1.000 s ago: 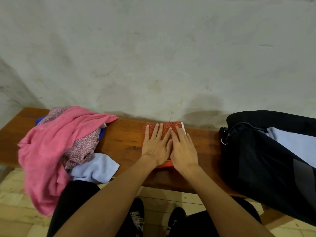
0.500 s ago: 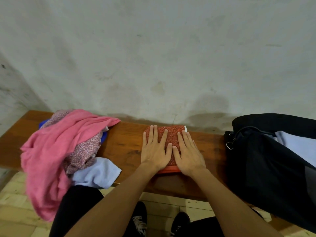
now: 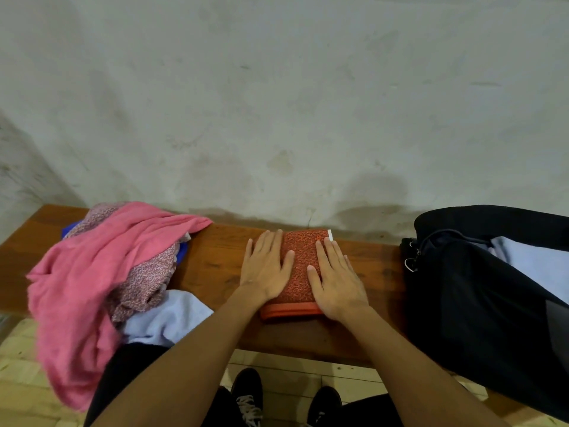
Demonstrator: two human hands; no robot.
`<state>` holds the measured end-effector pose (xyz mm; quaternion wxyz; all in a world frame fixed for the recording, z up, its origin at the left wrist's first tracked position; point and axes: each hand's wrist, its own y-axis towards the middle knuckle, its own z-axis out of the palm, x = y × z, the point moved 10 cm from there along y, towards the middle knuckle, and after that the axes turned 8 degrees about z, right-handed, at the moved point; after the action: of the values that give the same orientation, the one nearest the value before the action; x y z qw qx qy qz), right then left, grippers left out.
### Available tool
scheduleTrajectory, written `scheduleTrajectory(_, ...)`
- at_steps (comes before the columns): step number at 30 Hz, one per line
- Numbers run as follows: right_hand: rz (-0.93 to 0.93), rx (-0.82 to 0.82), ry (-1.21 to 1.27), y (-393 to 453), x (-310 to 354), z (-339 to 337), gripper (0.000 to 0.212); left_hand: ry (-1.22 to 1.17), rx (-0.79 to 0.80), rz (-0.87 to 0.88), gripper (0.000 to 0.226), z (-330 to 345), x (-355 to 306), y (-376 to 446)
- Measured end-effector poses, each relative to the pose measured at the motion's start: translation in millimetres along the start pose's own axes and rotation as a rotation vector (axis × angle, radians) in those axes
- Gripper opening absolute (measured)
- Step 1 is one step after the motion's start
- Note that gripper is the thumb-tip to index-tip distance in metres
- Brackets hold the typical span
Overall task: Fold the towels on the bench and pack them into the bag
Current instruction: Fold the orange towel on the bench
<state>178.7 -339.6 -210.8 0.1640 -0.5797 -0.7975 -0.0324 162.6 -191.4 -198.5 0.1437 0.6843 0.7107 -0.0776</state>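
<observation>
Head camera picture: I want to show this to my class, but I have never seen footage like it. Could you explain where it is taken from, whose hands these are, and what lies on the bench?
The camera sits on a person's head and looks forward and down, so the two arms entering from below belong to the wearer. There is no machine here. The left hand and right hand lie flat, fingers straight, pressing on a folded orange towel on the wooden bench. Nothing is gripped. To the left sits an unfolded heap: a pink towel, a patterned cloth and a pale blue towel. To the right stands an open black bag with a light blue cloth showing inside.
</observation>
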Motion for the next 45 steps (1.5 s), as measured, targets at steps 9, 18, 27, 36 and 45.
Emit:
scheduleTrajectory(9,-0.153,0.072,-0.067,4.7,4.1,-5.5,0.065,-0.419,0.085,0.010,0.021,-22.3,45.3,21.6)
scheduleTrajectory(18,-0.169,0.069,-0.019,4.9,3.7,-4.4,0.065,-0.541,0.508,0.004,0.047,-11.4,38.7,34.2)
scheduleTrajectory(27,-0.174,0.040,0.006,7.2,2.9,-3.7,0.064,-0.260,0.371,0.124,0.065,-25.9,59.2,54.7)
scheduleTrajectory(36,-0.162,0.014,-0.022,7.1,1.3,-1.6,0.067,-0.038,0.226,0.209,0.070,-25.4,57.4,43.5)
scheduleTrajectory(45,-0.147,0.016,-0.043,6.9,1.3,-1.5,0.068,0.040,-0.019,0.087,0.036,-46.4,39.6,27.0)
